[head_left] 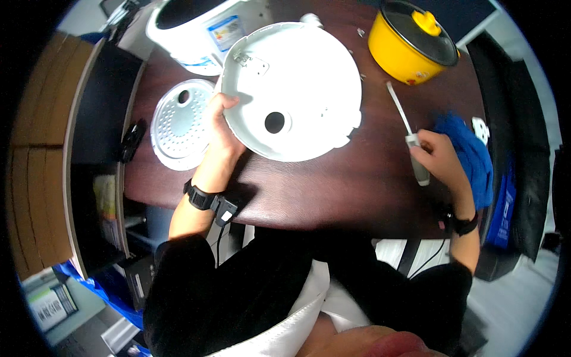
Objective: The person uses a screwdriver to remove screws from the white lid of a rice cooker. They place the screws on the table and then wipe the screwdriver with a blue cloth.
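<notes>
My left hand [222, 132] grips the left rim of a round white plastic lid part [303, 71], thumb over its edge. The part is tilted up above the table, and a round dark hole shows in its lower middle. Farther right, my right hand [441, 157] has its fingers closed on a screwdriver [420, 166] with a grey handle and a long pale shaft pointing away from me. Left of the white part lies a pale perforated disc [178, 128], partly hidden by my left hand. A blue cloth [473, 157] is bunched beside my right wrist.
A white appliance body [178, 47] with a blue label stands at the far left. At the far right is a yellow pot [395, 50] with a dark lid. A small white piece [480, 130] lies by the cloth. Cardboard boxes [38, 178] and a shelf stand left of the brown table [297, 196].
</notes>
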Demonstrator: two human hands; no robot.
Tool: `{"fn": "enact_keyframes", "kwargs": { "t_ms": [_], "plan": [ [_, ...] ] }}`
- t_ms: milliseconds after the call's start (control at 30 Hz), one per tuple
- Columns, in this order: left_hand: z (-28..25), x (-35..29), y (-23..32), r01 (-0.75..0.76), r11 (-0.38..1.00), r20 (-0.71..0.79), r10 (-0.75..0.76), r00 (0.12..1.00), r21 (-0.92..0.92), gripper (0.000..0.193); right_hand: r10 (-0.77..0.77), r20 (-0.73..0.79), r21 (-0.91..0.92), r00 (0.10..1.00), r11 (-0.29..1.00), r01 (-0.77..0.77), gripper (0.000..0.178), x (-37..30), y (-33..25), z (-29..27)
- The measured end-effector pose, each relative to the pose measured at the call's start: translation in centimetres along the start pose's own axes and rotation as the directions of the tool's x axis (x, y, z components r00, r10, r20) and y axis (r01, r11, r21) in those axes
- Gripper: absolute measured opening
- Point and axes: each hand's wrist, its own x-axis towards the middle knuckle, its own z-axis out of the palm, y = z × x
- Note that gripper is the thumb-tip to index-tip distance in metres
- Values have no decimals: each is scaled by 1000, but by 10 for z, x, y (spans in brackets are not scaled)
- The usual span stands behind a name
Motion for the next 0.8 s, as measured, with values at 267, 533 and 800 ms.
{"fn": "enact_keyframes", "kwargs": {
  "t_ms": [267, 533, 800],
  "plan": [
    [-5, 0, 0, 42, 989, 28, -39, 999, -140, 65, 88, 71, 900, 994, 423, -102, 16, 28, -26, 29],
    [5, -11, -5, 109, 994, 166, -108, 980, 2, 72, 102, -60, 754, 993, 656, -22, 26, 47, -37, 59],
    [8, -9, -10, 452, 892, 424, -411, 807, 5, 99, 67, -319, 551, 945, 825, 127, 28, 44, -17, -6]
  ]
}}
